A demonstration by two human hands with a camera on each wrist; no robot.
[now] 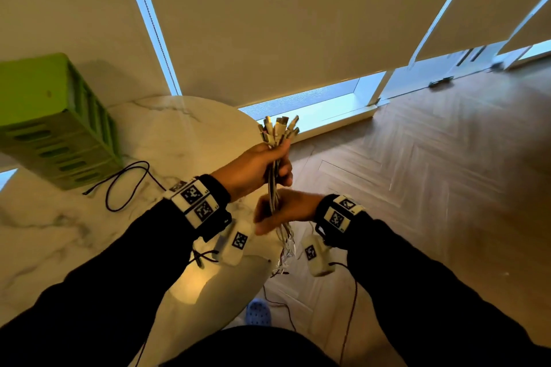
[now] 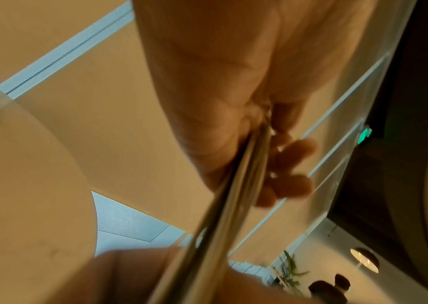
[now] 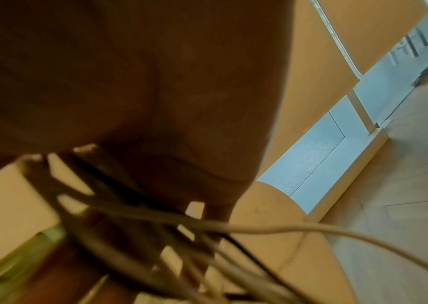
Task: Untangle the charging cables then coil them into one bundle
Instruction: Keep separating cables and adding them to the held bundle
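Note:
A bundle of pale charging cables [image 1: 274, 185] stands upright in the air past the edge of the round table. Its plug ends [image 1: 278, 129] fan out at the top. My left hand [image 1: 256, 167] grips the bundle just under the plugs, fingers curled round it. My right hand [image 1: 283, 208] holds the same strands lower down. Below that hand the loose cable tails [image 1: 284, 250] hang in a tangle. The left wrist view shows the cables [image 2: 236, 185] running straight out of the fist. The right wrist view is blurred, with dark strands [image 3: 156, 216] crossing under the palm.
A marble round table [image 1: 167, 134] lies to the left with a green slatted crate [image 1: 56, 122] and a black cable loop [image 1: 125, 185] on it. Wooden floor [image 1: 417, 173] stretches right. Roller blinds and a window sill stand behind. A blue shoe [image 1: 258, 311] is below.

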